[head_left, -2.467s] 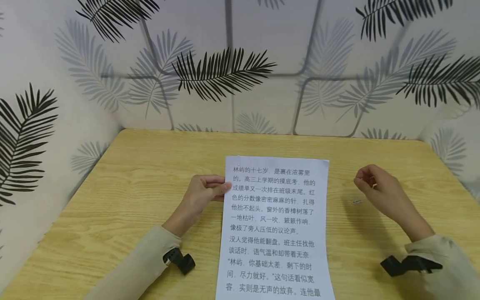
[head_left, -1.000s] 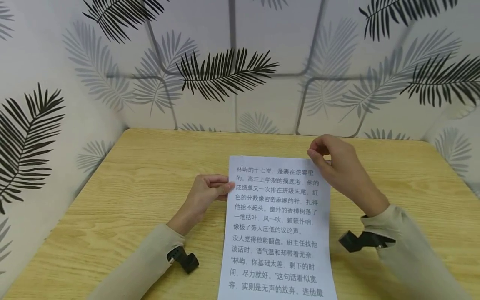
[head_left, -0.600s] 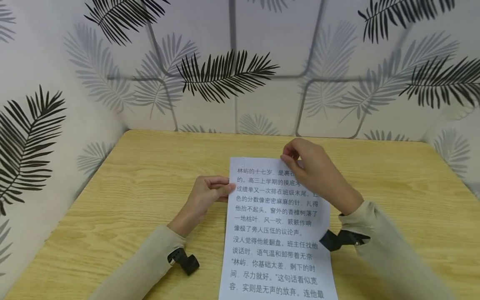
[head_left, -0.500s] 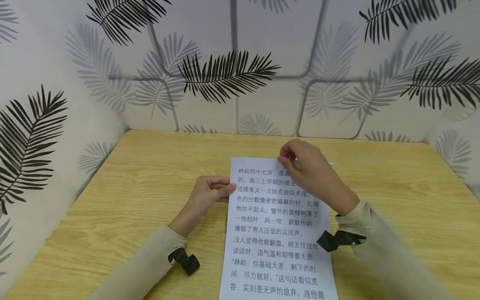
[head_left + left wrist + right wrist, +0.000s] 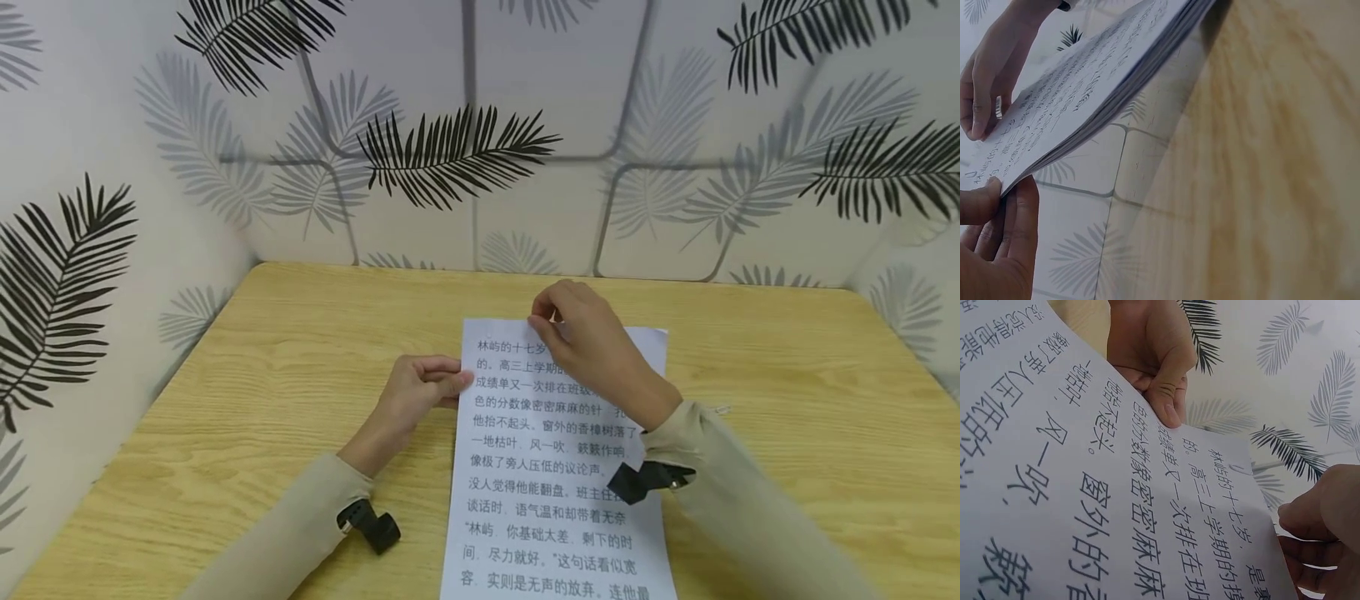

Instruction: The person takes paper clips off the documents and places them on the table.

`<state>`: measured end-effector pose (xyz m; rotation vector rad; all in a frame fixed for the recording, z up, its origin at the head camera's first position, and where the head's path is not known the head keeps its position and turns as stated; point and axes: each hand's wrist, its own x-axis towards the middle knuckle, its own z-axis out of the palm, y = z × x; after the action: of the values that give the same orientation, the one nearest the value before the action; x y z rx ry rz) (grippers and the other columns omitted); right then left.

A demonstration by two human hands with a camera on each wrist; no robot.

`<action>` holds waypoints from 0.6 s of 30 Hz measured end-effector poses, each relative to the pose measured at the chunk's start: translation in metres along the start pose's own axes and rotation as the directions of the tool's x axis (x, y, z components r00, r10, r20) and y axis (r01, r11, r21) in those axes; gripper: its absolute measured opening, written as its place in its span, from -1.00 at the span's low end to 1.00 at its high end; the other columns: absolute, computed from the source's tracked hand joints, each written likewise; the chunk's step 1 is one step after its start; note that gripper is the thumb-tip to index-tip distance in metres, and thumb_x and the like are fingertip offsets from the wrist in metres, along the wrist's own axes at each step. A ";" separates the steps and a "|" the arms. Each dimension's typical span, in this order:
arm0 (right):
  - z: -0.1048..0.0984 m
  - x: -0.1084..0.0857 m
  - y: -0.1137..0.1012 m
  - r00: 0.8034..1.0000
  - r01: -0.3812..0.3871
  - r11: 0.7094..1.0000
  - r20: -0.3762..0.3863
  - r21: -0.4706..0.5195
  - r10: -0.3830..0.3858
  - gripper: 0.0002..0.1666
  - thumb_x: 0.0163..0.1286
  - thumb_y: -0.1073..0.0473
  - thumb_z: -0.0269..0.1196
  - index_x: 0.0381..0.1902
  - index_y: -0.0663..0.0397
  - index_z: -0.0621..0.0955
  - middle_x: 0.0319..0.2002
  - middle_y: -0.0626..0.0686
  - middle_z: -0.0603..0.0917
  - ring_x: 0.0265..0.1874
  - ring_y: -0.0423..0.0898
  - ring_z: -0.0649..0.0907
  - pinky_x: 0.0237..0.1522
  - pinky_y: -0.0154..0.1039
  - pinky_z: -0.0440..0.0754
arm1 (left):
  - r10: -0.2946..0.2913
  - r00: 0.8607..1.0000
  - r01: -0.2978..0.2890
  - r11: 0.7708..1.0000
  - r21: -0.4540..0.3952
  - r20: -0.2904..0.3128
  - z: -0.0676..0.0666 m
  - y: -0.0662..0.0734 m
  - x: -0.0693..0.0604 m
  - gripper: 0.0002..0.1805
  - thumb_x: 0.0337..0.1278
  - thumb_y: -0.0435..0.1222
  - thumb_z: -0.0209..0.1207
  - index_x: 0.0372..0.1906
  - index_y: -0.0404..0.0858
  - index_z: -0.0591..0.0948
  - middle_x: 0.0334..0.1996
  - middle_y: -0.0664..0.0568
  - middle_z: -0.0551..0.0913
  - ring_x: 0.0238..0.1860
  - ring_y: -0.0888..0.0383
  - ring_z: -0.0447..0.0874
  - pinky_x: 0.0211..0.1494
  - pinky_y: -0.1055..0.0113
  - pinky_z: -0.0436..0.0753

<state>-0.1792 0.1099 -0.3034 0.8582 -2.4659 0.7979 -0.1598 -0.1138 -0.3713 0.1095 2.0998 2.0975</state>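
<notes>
A stack of printed sheets [image 5: 551, 500] is raised at a slant, its layered edge visible in the left wrist view. My left hand [image 5: 408, 400] pinches its left edge, thumb on the front and fingers behind. At the top edge is my right hand [image 5: 592, 346], thumb and fingertips drawn together; a small light thing [image 5: 999, 107], apparently a paper clip, shows between them in the left wrist view. Its exact contact with the paper is unclear. Another clip [image 5: 1235, 466] sits on the top left corner of the sheets.
A small clip [image 5: 722, 409] lies on the wooden table [image 5: 262, 375], right of the sheets and beside my right sleeve. A wall covering [image 5: 540, 217] with leaf patterns stands behind the table and at its sides. Each wrist carries a black camera mount.
My right hand has moved from the table's right side to the top edge of the sheets, then leftward along it. My left hand keeps its grip.
</notes>
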 end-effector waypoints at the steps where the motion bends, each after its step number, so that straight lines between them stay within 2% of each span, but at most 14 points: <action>1: 0.002 0.001 -0.001 1.000 0.002 1.000 0.001 0.000 -0.002 -0.91 0.31 0.35 0.28 -0.33 0.20 0.54 -0.39 0.06 0.54 -0.35 -0.02 0.46 -0.32 -0.22 0.45 | -0.002 1.000 0.002 1.000 0.003 -0.002 0.000 0.000 0.000 -0.78 0.15 -0.52 0.23 -0.11 -0.59 0.62 -0.32 -0.24 0.74 -0.44 0.13 0.74 -0.25 0.24 0.75; 18: 0.016 0.014 -0.013 0.998 0.009 1.000 0.060 0.023 -0.010 -0.93 0.33 0.34 0.26 -0.30 0.21 0.55 -0.34 0.07 0.59 -0.36 -0.07 0.56 -0.29 -0.25 0.57 | -0.002 1.000 0.002 1.000 -0.006 -0.007 0.004 0.002 -0.001 -0.78 0.17 -0.52 0.21 -0.10 -0.59 0.61 -0.33 -0.19 0.74 -0.46 0.18 0.72 -0.27 0.29 0.74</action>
<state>-0.1836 0.0852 -0.3033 0.9140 -2.5072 0.8101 -0.1584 -0.1104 -0.3697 0.0998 2.0962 2.1061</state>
